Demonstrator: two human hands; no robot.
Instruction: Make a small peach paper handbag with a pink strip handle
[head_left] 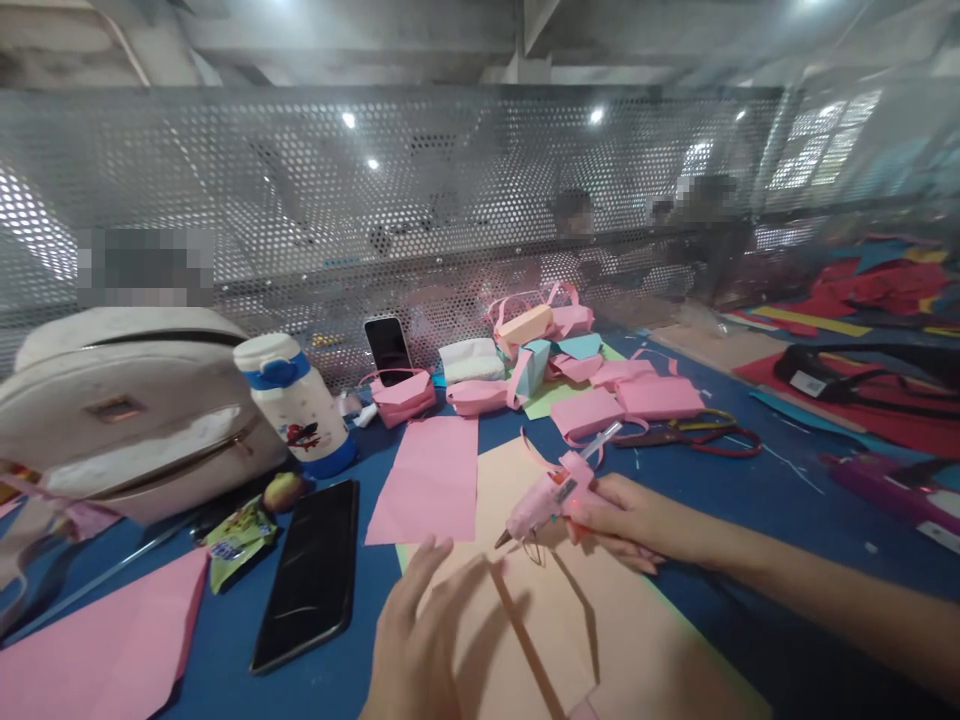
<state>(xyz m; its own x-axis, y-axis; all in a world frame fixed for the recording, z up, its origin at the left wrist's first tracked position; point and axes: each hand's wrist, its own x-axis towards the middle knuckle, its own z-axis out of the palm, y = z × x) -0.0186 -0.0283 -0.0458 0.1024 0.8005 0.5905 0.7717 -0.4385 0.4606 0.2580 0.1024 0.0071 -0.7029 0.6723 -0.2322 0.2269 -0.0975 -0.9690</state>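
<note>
Gripping pink glue gun (pixel 541 497) in right hand (pixel 622 512) above peach paper (pixel 645 620); holding left hand (pixel 421 625) near nozzle (pixel 503 539), cannot tell whether grasping paper or released

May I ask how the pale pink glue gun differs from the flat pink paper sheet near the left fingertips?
The pale pink glue gun is bulky and tilted; the flat pink paper sheet is thin and level. The right hand holds the gun; the sheet lies on the blue table. Both are pink.
</note>
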